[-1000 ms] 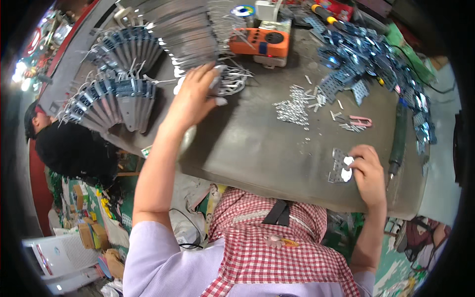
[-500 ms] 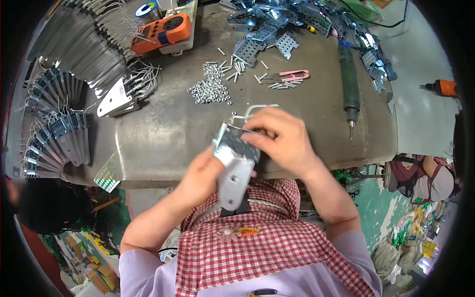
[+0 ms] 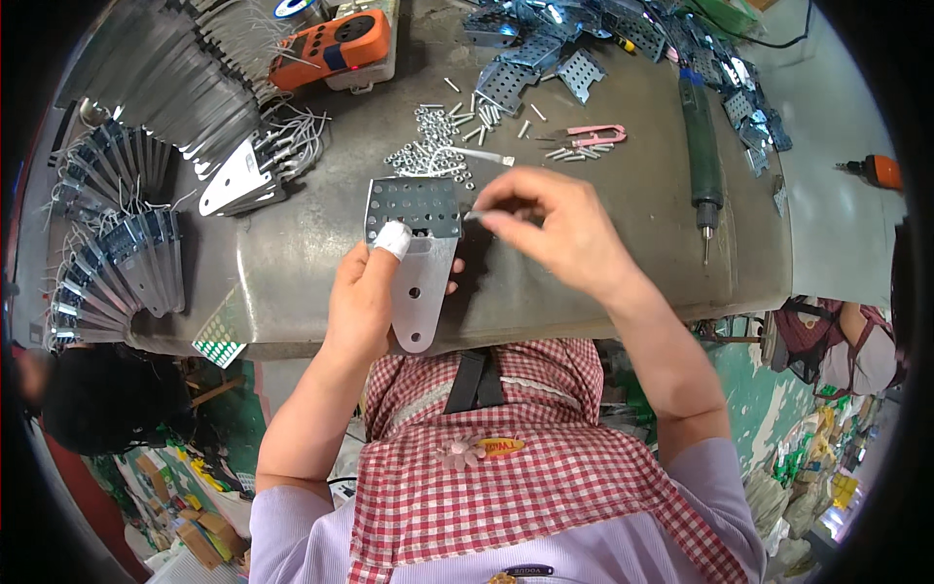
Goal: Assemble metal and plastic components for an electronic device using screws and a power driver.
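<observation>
My left hand (image 3: 365, 287) grips a silver metal bracket (image 3: 420, 292) with a rounded lower end and two holes. A dark perforated metal plate (image 3: 411, 200) sits at the bracket's top, and my white-wrapped thumb presses on its lower edge. Just right of the plate, my right hand (image 3: 545, 229) has thumb and forefinger pinched around a small screw-like metal piece (image 3: 473, 215). The tip of this piece points at the plate's right edge; whether it touches is not clear. A white cable with a plug (image 3: 491, 157) sticks out beyond the plate's far edge.
Beyond my hands lie loose nuts (image 3: 428, 151), screws (image 3: 482, 122) and pink-handled snips (image 3: 593, 134). A green electric screwdriver (image 3: 699, 146) stands at right. Perforated plates (image 3: 545, 49) are heaped at the back. Stacked brackets (image 3: 238, 185) fill the left, near an orange meter (image 3: 331, 49).
The bracket has swung flat and moved away from my body, its perforated face now showing upward. My right hand has drawn off the bracket's top to its right side, pinching a small metal piece.
</observation>
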The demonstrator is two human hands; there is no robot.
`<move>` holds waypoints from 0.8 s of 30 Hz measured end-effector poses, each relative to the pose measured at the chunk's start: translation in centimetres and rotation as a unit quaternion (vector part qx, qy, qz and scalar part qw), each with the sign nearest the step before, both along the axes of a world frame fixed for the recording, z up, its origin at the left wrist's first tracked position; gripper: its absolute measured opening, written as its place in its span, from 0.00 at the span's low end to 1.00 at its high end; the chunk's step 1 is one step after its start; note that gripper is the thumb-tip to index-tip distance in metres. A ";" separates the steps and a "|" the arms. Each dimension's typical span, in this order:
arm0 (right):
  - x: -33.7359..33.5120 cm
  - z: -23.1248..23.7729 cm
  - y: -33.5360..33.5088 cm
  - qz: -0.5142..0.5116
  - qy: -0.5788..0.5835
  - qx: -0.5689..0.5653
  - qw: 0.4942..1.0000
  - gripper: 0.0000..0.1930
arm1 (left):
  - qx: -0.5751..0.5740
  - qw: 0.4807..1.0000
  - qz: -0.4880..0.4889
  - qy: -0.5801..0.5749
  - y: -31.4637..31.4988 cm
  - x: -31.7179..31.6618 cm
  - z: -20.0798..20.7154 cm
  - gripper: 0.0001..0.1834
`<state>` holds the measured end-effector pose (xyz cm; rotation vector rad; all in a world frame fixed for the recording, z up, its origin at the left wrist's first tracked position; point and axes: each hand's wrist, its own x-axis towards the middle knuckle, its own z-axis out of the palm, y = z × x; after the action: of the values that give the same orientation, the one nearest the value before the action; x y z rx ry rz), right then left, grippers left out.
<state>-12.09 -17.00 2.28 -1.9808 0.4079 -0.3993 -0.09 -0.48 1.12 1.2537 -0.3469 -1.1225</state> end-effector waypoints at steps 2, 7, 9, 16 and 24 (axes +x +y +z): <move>-0.2 -0.3 1.1 -0.002 -0.043 0.032 0.999 0.05 | 0.009 1.000 -0.003 -0.014 -0.1 -0.2 0.2 0.18; 0.1 -0.6 2.8 -0.047 -0.094 -0.218 0.970 0.06 | 0.030 0.984 0.034 -0.171 -0.2 -1.8 -0.6 0.13; 0.4 -0.4 3.3 -0.068 -0.052 -0.335 0.938 0.07 | 0.036 0.962 0.044 -0.267 -0.1 -1.9 -1.3 0.11; -0.4 0.4 2.5 -0.064 -0.033 -0.123 0.990 0.06 | 0.013 0.988 0.040 -0.151 -0.9 -1.0 -0.4 0.17; 0.1 0.4 2.1 -0.038 -0.034 -0.014 0.999 0.05 | -0.007 0.998 0.065 -0.014 -0.8 -0.9 -0.3 0.19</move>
<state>-11.94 -14.86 2.69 -1.9778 0.4369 -0.5204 -1.01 -1.28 0.78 1.2622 -0.2900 -0.9910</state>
